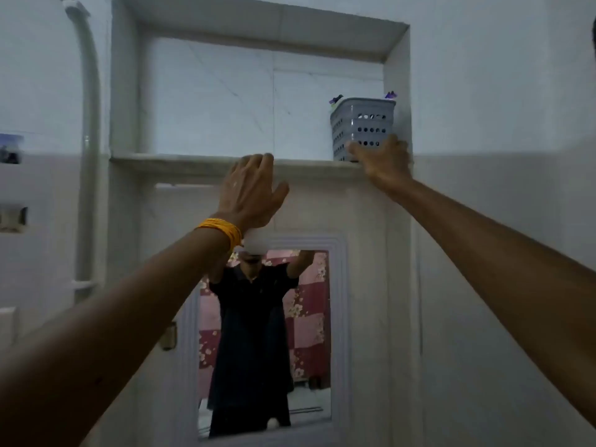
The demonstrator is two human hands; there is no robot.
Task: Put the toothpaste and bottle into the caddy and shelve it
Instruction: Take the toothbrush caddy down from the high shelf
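Observation:
A grey perforated caddy (362, 124) stands on the shelf ledge (180, 161) of a wall niche, in its right corner. Small purple tips (335, 99) stick up above its rim; the toothpaste and bottle cannot be made out. My right hand (382, 156) is raised to the caddy's lower front, fingers against its base. My left hand (251, 188), with an orange band at the wrist, is lifted in front of the ledge with fingers spread and nothing in it.
A framed mirror (337, 317) hangs below the niche and reflects a person with raised arms. A white pipe (88, 124) runs down the wall at left. Small items (11, 150) sit at the far left edge.

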